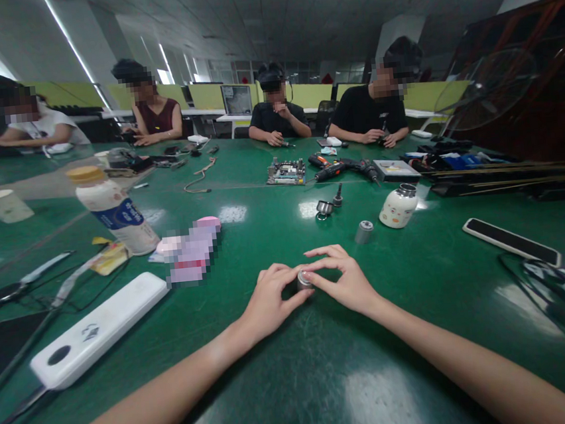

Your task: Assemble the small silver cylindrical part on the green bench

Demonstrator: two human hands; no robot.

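Both my hands meet low over the green table (pixel 299 384), closed round a small silvery metal part (pixel 303 279). My left hand (pixel 271 300) curls round its left side. From the right, the fingers of my right hand (pixel 343 279) pinch its top. A short grey metal cylinder (pixel 363 231) stands a little beyond my right hand. Farther back sit a small white jar (pixel 398 207) with a metal rim and two small metal fittings (pixel 328 204).
At left lie a white flat case (pixel 98 330), a white drink bottle (pixel 112 212), a paper cup (pixel 2 205) and cables. A phone (pixel 511 242) lies at right. A circuit board (pixel 286 171) and a power drill (pixel 345 168) sit mid-table. Several people work along the far side.
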